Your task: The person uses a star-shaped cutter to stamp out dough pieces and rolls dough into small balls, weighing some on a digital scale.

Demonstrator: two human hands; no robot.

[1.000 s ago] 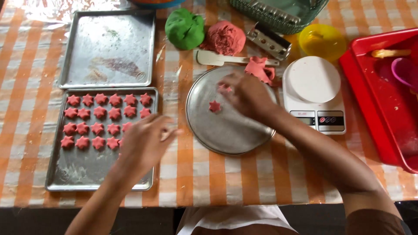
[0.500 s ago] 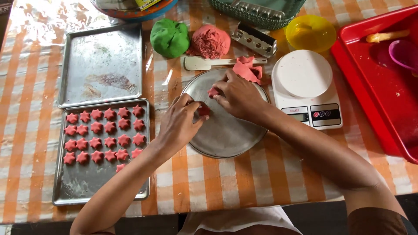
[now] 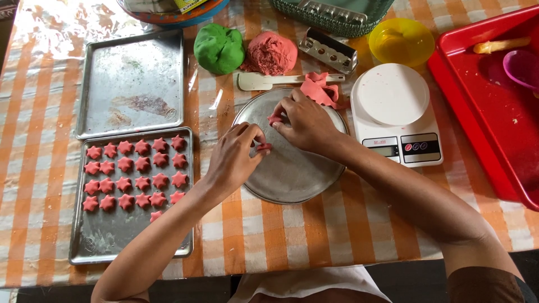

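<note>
Both bare forearms are reaching forward from the bottom edge of the view and angling toward each other, so that the two hands are meeting close together near the middle. The left hand (image 3: 236, 157) is lying palm down with its wrist bent slightly inward, its fingers curling and the fingertips pinching together at the right side. The right hand (image 3: 303, 120) is sitting just beyond it, knuckles up, fingers bending downward and pointing left toward the left hand's fingertips. The right arm is showing a dark sleeve edge at the lower corner.
</note>
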